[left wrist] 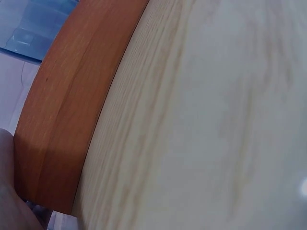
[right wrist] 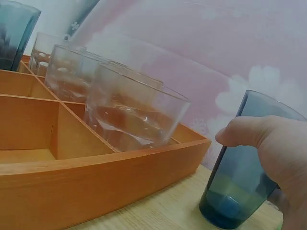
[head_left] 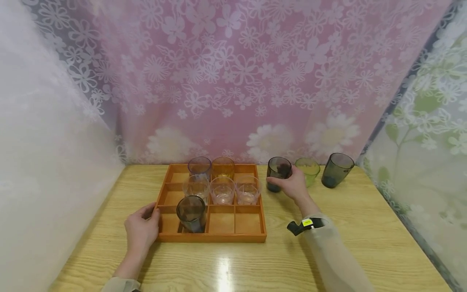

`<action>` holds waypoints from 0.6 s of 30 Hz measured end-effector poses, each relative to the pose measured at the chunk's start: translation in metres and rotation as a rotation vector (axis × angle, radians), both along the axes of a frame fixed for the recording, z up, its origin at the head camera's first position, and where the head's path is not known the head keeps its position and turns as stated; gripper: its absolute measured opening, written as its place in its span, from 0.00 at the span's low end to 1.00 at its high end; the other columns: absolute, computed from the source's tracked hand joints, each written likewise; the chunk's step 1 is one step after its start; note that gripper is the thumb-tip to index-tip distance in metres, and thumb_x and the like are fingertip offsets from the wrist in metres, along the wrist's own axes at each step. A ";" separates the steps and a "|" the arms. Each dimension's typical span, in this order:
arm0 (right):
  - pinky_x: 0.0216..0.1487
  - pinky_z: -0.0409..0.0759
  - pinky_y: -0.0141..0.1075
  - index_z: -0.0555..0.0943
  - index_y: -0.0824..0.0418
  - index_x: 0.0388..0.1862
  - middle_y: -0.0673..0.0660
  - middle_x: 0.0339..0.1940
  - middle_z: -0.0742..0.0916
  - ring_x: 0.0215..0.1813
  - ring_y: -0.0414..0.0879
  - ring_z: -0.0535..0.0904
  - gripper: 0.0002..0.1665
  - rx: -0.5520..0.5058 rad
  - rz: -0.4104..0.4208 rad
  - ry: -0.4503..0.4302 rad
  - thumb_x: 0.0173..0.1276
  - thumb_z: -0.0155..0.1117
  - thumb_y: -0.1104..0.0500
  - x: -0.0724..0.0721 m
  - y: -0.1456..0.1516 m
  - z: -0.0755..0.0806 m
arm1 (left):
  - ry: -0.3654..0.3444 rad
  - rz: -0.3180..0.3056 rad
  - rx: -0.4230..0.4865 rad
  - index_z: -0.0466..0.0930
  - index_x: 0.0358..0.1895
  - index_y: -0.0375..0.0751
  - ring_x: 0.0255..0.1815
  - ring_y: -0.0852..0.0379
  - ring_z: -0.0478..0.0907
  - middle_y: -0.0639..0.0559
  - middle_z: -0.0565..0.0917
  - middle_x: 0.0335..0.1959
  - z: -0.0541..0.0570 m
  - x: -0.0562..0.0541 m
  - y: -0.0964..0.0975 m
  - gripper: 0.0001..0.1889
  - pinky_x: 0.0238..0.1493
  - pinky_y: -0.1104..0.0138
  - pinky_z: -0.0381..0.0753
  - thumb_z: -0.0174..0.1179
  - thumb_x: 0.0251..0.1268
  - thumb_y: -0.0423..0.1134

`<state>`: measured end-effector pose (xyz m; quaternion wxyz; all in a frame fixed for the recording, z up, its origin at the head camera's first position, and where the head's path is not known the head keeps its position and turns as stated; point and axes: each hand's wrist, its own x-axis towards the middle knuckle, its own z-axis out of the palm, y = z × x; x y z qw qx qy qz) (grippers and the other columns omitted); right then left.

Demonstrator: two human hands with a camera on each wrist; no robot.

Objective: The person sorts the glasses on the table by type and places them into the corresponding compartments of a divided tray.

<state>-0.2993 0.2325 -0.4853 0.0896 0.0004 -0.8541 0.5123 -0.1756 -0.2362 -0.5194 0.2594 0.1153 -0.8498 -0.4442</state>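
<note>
My right hand point(head_left: 294, 185) grips a dark grey drinking glass point(head_left: 274, 184), thumb across its near side, just right of the divided wooden tray point(head_left: 211, 238). In the right wrist view this glass point(right wrist: 235, 191) looks bluish and stands slightly tilted, its base at the tabletop. My left hand point(head_left: 140, 228) holds the tray's left side near the front corner; in the left wrist view only part of the hand point(left wrist: 12, 201) shows. Another dark glass point(head_left: 192, 217) sits in the tray's front row. Three clear glasses point(head_left: 222, 194) fill middle-row compartments. Blue point(head_left: 199, 166) and amber point(head_left: 223, 165) glasses stand behind them.
Right of my right hand are a green glass point(head_left: 309, 172), partly hidden by the hand, and another dark grey glass point(head_left: 336, 172). Behind the wooden table point(head_left: 189, 267) hangs a pink flowered curtain point(head_left: 219, 101), with pale sheets at both sides.
</note>
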 end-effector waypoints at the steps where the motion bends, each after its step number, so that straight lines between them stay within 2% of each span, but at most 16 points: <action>1: 0.59 0.79 0.54 0.80 0.68 0.63 0.65 0.57 0.85 0.59 0.60 0.81 0.42 -0.003 0.006 0.001 0.56 0.88 0.47 0.000 -0.001 0.001 | -0.002 0.000 0.001 0.91 0.52 0.31 0.45 0.43 0.89 0.38 0.91 0.43 0.000 0.000 0.000 0.11 0.38 0.86 0.69 0.67 0.69 0.30; 5: 0.59 0.79 0.56 0.79 0.67 0.65 0.66 0.59 0.84 0.61 0.61 0.80 0.43 -0.009 0.034 0.010 0.58 0.87 0.48 0.003 -0.001 0.010 | -0.005 -0.001 0.001 0.91 0.51 0.31 0.46 0.42 0.89 0.38 0.91 0.43 0.001 0.000 0.000 0.11 0.38 0.85 0.71 0.66 0.70 0.31; 10: 0.60 0.78 0.59 0.78 0.66 0.67 0.67 0.60 0.84 0.62 0.62 0.79 0.44 0.009 0.069 0.044 0.58 0.86 0.48 0.011 -0.001 0.033 | 0.002 0.000 -0.011 0.91 0.51 0.31 0.45 0.42 0.89 0.39 0.91 0.43 -0.001 -0.001 -0.001 0.11 0.39 0.84 0.72 0.66 0.70 0.31; 18: 0.57 0.80 0.55 0.82 0.65 0.62 0.64 0.56 0.86 0.58 0.59 0.82 0.40 0.018 0.078 0.066 0.55 0.88 0.49 0.030 -0.006 0.063 | 0.003 -0.005 -0.009 0.91 0.51 0.31 0.45 0.42 0.89 0.38 0.91 0.43 -0.002 -0.002 -0.002 0.11 0.38 0.87 0.69 0.66 0.70 0.31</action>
